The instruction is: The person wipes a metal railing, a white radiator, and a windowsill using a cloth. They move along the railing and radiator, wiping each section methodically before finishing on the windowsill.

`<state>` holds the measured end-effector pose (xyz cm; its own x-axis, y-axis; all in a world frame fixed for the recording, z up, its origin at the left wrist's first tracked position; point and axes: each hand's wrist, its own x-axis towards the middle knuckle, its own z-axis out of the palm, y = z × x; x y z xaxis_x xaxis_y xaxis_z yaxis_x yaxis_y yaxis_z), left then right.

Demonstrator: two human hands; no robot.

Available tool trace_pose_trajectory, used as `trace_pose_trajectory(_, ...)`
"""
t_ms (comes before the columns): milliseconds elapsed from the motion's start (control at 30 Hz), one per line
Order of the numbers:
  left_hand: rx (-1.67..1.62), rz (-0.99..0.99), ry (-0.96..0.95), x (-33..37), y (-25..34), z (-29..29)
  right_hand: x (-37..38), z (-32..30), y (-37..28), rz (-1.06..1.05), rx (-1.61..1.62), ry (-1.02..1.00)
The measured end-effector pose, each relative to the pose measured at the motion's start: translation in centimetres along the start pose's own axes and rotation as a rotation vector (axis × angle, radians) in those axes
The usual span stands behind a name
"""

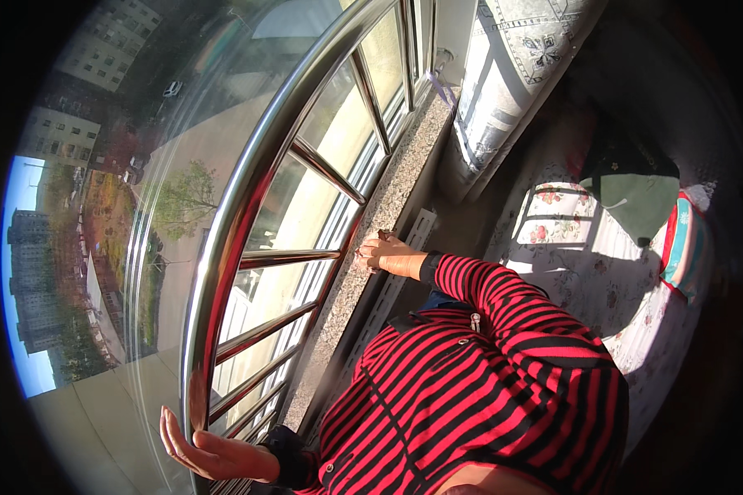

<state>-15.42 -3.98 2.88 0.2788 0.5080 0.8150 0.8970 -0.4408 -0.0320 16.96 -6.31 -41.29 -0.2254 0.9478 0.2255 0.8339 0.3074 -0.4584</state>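
Note:
My left hand [210, 454] is raised beside the lower part of the shiny metal railing [262, 177]. Its fingers stretch out and the palm appears bare; whether it touches the rail I cannot tell. Across my body reaches my right arm in a red-and-black striped sleeve. On the speckled stone sill [398, 177], my right hand [381, 252] rests with its fingers curled. A small brown thing [384, 234] shows at these fingers, too small to name.
Window glass lies beyond the railing, with buildings and a tree [186, 198] outside. A patterned curtain [516, 74] hangs past the sill's far end. To the right, a flowered bed cover [553, 219] bears a dark green cloth item [636, 198] and a striped cushion-like thing [679, 252].

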Motion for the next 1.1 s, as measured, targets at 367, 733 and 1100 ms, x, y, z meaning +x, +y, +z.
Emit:
trace_pose_trajectory(367, -0.019, 0.122, -0.075, 5.1, 10.6, 8.9, -0.6, -10.6, 16.0, 0.55, -0.145, -0.038)
trace_pose_trajectory(733, -0.021, 0.082, -0.062, 3.9, 10.2, 9.9, -1.5, -4.7, 10.5, 0.257, -0.141, -0.215)
trace_pose_trajectory(1100, 0.151, 0.105, -0.078, 4.5, 10.3, 9.5, 2.5, -13.0, 17.0, 0.652, -0.202, -0.097)
